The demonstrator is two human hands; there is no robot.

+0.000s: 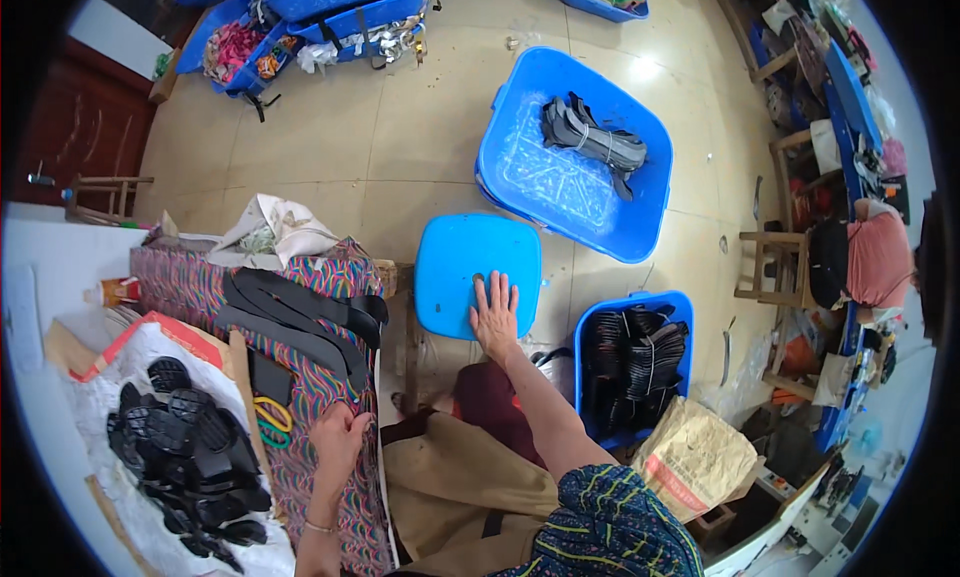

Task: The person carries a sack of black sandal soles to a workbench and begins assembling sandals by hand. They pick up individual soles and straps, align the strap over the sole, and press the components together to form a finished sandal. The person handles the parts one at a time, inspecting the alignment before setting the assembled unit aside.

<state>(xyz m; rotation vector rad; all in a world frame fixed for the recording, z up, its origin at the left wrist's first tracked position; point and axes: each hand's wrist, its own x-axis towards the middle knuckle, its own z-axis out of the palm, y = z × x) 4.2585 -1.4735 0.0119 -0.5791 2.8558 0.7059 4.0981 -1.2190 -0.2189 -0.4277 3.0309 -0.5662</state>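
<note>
My right hand [495,315] lies flat on a bright blue plastic stool [450,247], fingers spread and holding nothing. At the edge of the patterned cloth-covered table [310,477], my left hand [340,435] is curled closed with the thumb out. Whatever its fingers may hold is hidden. Just beyond it lie long grey and black strips [300,322], one end almost at the knuckles. Yellow and green scissors handles [272,417] stick out beside the left hand. Further left, a pile of black moulded plastic pieces [185,437] rests on a white sack [90,402].
A large blue tub [490,167] holds a tied bundle of dark strips [595,142]. A smaller blue bin [685,377] contains stacked black pieces, with a brown paper sack [700,452] by it. Wooden stools [775,267] and a cluttered bench line the right; filled blue tubs [350,17] stand far left.
</note>
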